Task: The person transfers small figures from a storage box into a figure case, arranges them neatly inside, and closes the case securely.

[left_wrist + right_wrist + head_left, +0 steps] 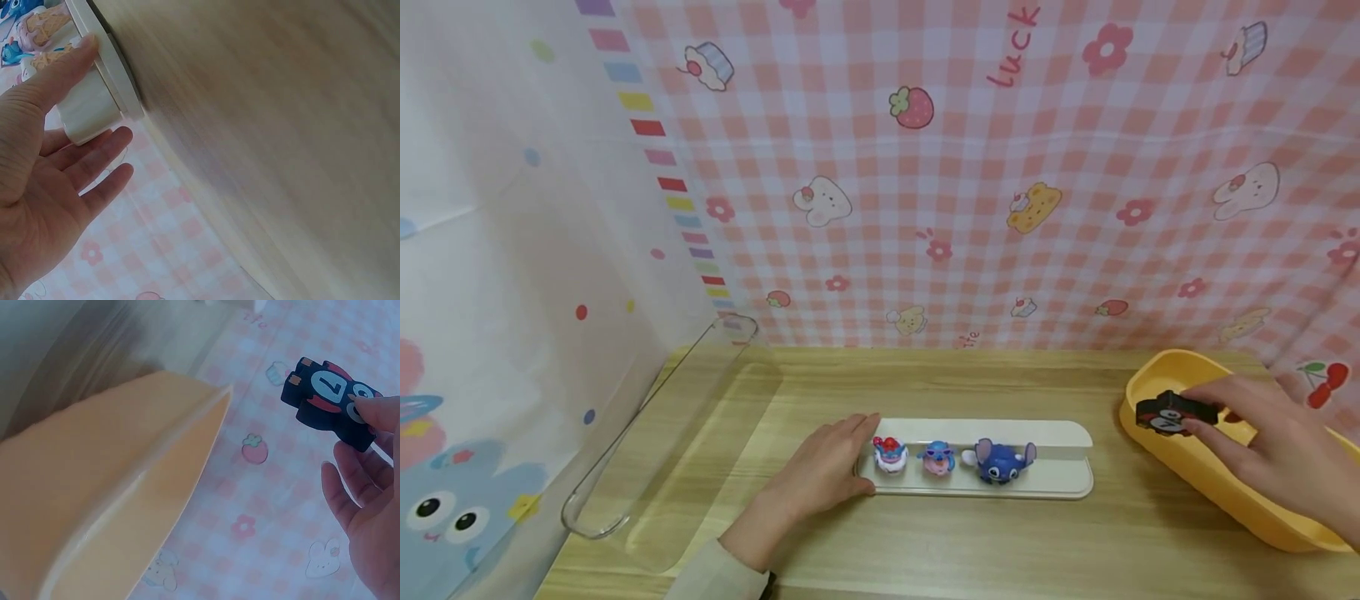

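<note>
**Right hand [1273, 442] pinching one chunky black figure [1176, 412]**

The right hand is gripping the figure between thumb and fingers over the far left end of one deep yellow tub [1172, 369], at right. The left hand [827, 467] is holding the left end of one long cream two-level stand [985, 431]. On its near, lower level, three small blue-toned figurines [937, 457] are standing in a row. One clear plastic case [662, 450] is resting at left. The right wrist view is revealing the figure's orange feet; the left wrist view alone is showing waffle-patterned brown figurine parts.
</note>
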Tool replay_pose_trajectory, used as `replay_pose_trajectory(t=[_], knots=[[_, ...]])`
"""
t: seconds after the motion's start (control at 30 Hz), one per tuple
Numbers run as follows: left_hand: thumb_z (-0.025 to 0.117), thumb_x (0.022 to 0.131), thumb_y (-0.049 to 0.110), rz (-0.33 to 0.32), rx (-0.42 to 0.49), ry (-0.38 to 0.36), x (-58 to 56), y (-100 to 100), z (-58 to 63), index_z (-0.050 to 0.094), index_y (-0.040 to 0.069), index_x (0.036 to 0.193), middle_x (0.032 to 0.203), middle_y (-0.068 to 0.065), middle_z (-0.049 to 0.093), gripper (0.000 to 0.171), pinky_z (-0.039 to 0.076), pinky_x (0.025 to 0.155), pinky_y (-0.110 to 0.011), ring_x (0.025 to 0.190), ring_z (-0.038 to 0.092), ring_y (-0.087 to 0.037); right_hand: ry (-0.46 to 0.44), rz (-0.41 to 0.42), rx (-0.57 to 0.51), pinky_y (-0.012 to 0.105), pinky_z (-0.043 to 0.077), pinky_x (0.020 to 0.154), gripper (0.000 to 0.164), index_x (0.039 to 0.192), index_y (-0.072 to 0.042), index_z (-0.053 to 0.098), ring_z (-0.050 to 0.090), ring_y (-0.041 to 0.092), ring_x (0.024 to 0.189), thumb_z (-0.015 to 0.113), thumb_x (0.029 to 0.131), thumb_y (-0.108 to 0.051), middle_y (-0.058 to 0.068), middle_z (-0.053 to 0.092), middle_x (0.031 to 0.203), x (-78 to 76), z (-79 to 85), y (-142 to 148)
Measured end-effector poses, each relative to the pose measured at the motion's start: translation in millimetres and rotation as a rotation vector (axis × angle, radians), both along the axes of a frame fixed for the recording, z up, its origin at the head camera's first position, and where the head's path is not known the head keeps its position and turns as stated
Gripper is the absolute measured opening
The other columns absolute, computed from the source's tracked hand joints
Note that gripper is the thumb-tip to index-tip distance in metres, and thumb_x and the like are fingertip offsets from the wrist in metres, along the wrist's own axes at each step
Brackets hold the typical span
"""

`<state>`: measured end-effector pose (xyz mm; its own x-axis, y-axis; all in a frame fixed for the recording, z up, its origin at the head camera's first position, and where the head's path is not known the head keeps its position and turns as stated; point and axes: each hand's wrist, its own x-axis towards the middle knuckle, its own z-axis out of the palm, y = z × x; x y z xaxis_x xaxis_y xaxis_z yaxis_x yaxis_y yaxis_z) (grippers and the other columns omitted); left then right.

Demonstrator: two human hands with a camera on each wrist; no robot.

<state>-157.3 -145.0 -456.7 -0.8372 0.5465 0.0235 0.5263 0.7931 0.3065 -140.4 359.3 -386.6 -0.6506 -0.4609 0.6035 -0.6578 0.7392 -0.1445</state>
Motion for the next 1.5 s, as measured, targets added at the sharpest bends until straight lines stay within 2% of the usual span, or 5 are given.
replay_pose_trajectory(t=[0.2, 0.4, 0.63, 0.83, 1.5], knots=[[0.095, 0.079, 0.025, 0.008, -0.001, -0.002, -0.3, -0.3, 0.2, 0.048, -0.004, 0.152, 0.146, -0.018, 0.058, 0.091, 0.049, 0.109, -0.051, 0.134, 0.057, -0.033, -0.055, 0.026, 0.011, 0.009, 0.046, 0.072, 0.043, 0.110, -0.013, 0.074, 0.055, -0.002, 0.082, 0.062, 0.101, -0.054, -0.013, 0.066, 0.100, 5.6, -1.3, -13.7], [0.095, 0.079, 0.025, 0.013, 0.000, -0.008, 0.5, -0.4, -0.5, 0.048, -0.003, 0.152, 0.147, -0.018, 0.058, 0.091, 0.049, 0.110, -0.052, 0.134, 0.057, -0.033, -0.047, 0.043, 0.009, 0.010, 0.047, 0.073, 0.054, 0.110, -0.017, 0.074, 0.054, -0.005, 0.086, 0.045, 0.104, -0.063, -0.017, 0.067, 0.102, 8.8, -6.0, -28.7], [0.094, 0.080, 0.026, 0.020, -0.008, -0.024, 1.1, -0.6, 0.6, 0.047, -0.002, 0.154, 0.149, -0.017, 0.057, 0.092, 0.048, 0.111, -0.051, 0.136, 0.055, -0.032, -0.045, 0.104, -0.039, 0.009, 0.045, 0.083, 0.039, 0.114, -0.016, 0.075, 0.057, -0.003, 0.095, 0.059, 0.105, -0.051, -0.010, 0.069, 0.108, 8.9, -16.3, -40.6], [0.095, 0.079, 0.027, 0.012, -0.011, -0.006, 0.6, -0.7, 0.1, 0.048, -0.003, 0.153, 0.147, -0.017, 0.058, 0.093, 0.048, 0.111, -0.052, 0.135, 0.056, -0.033, 0.013, 0.096, -0.036, 0.010, 0.045, 0.085, 0.057, 0.108, -0.013, 0.076, 0.059, 0.001, 0.097, 0.046, 0.106, -0.062, -0.007, 0.070, 0.107, 8.2, -25.4, -50.1], [0.094, 0.080, 0.026, 0.012, -0.016, -0.008, 0.4, 0.5, 1.2, 0.048, -0.002, 0.153, 0.149, -0.016, 0.057, 0.091, 0.049, 0.111, -0.051, 0.135, 0.056, -0.031, -0.029, 0.162, -0.021, 0.012, 0.047, 0.087, 0.050, 0.108, -0.017, 0.076, 0.065, 0.008, 0.090, 0.044, 0.108, -0.055, -0.010, 0.069, 0.104, 2.6, -53.2, -72.0]])
